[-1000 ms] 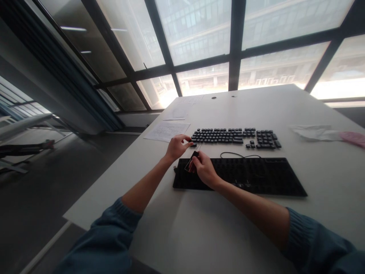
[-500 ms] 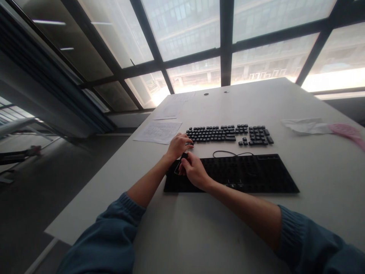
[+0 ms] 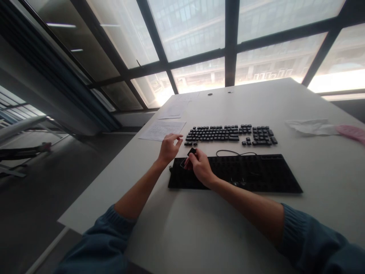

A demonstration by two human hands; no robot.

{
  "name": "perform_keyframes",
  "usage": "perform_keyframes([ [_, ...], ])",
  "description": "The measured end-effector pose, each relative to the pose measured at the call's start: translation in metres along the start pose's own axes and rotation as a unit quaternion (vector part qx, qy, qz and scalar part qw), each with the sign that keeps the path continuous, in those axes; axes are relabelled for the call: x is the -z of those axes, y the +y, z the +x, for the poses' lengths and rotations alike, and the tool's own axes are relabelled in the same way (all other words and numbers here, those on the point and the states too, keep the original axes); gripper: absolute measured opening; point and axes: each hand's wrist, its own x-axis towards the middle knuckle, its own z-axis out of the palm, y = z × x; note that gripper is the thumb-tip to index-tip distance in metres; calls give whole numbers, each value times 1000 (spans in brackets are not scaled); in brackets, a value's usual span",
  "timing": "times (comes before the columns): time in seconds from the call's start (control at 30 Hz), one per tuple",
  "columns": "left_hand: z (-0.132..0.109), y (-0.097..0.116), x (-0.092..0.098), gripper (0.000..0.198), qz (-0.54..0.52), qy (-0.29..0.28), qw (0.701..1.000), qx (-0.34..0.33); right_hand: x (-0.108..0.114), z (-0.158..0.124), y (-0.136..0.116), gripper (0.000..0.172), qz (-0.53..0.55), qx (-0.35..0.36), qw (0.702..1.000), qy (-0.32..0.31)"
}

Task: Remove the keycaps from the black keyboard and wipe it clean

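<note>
A black keyboard base (image 3: 251, 173) without its keycaps lies on the white table (image 3: 216, 228). Behind it the loose black keycaps (image 3: 228, 134) are laid out in rows. My right hand (image 3: 199, 167) rests on the base's left end, fingers closed round a small dark tool (image 3: 188, 159) with a red part. Left of the keycap rows hovers my left hand (image 3: 169, 146), fingers apart and slightly curled, with nothing visible in it. A thin black cable (image 3: 234, 152) loops between the base and the keycaps.
Printed paper sheets (image 3: 162, 129) lie at the table's left edge, more paper (image 3: 176, 109) further back. A crumpled white tissue (image 3: 310, 126) and a pink object (image 3: 352, 133) sit at the far right. Large windows stand beyond the table.
My left hand has lifted off the leftmost keycaps and its fingers have spread. My right hand stays on the base's left end with the tool.
</note>
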Motion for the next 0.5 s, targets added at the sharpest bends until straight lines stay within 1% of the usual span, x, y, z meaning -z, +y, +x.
perform_keyframes([
  [0.07,-25,12,16,17,-12,15,999,40,1,2,-2,17,36,-8,999,35],
  [0.17,-67,38,33,16,-56,-23,997,48,5,8,-12,18,92,-22,991,98],
  [0.2,-80,48,36,15,-71,-46,996,30,7,10,-17,18,105,-21,988,113],
  [0.27,-100,64,38,15,-100,-101,989,-39,13,13,-29,18,114,-2,986,120],
  [0.33,-112,77,35,22,-115,-145,978,-101,23,14,-38,19,95,27,988,115],
  [0.37,-114,82,32,26,-119,-159,973,-121,29,13,-42,20,80,36,989,116],
  [0.43,-116,87,24,29,-120,-178,966,-145,44,9,-47,23,43,40,992,115],
  [0.5,-114,88,16,28,-122,-190,962,-155,60,3,-49,24,5,40,993,111],
])
